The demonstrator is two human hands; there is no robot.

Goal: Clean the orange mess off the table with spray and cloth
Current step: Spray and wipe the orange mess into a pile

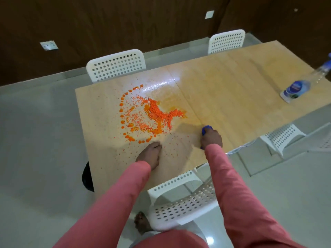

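Table (232, 97): one spray bottle (300, 85), four chairs (116, 67).

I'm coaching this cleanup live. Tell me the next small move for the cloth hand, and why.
Probably sweep the blue cloth leftward into the orange mess. The right hand grips it on the table just right of the spill, which looks untouched, while the left hand rests flat nearby.

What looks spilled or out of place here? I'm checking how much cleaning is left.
An orange mess of blobs and crumbs is spread over the left part of the table. The spray bottle lies on its side at the right end. The right hand holds a blue cloth.
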